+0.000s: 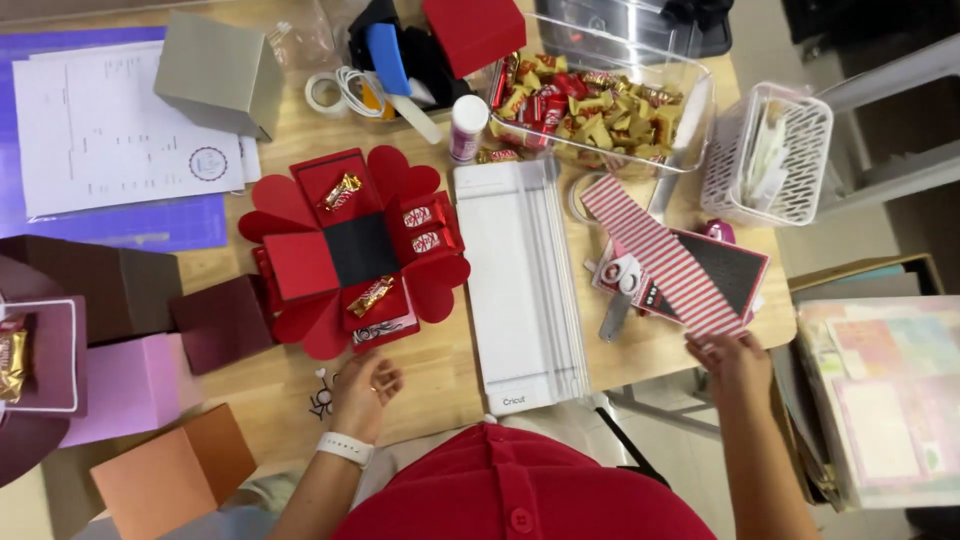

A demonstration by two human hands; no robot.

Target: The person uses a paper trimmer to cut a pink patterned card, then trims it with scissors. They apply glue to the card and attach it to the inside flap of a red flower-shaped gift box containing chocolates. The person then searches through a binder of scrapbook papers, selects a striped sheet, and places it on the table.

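- Left hand [365, 390]: rests on the wooden table [430, 370], fingers loosely curled, holding nothing; small black-and-white sticker [322, 392] just beside it.
- Right hand [738, 362]: at the table's right edge, fingertips pinching the lower corner of the red-striped paper [665, 258].
- Unfolded red heart-flap box [355, 250]: above the left hand, wrapped candies on its panels.
- White paper trimmer [520, 285]: between the hands.
- Clear candy tub [600, 100]: far edge.
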